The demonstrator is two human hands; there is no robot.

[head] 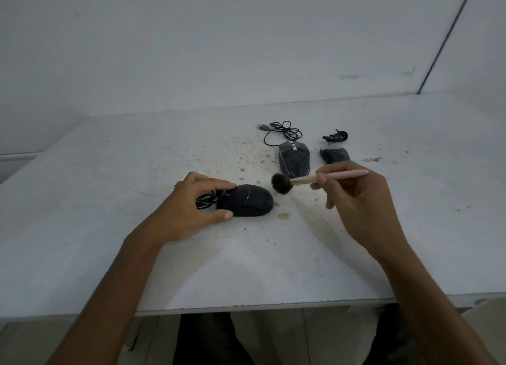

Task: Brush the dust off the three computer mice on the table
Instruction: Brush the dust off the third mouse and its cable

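Note:
Three dark computer mice lie on the white table (109, 249). The nearest mouse (250, 200) lies sideways at the centre, and my left hand (191, 204) grips its left end, thumb in front and fingers over the bundled cord. My right hand (358, 200) holds a pale-handled brush (328, 176) whose dark round bristle head (282, 183) hovers just right of and above that mouse. A second mouse (294, 159) with a loose cable (284, 130) sits farther back. The third mouse (335, 154) lies to its right, partly behind my fingers.
Dust and crumbs (241, 156) are scattered on the table left of the far mice, with a small spot (283, 215) near the front mouse. A tied dark cord bundle (336, 137) lies behind the third mouse. The table's front edge (273, 307) is close to me; walls stand behind.

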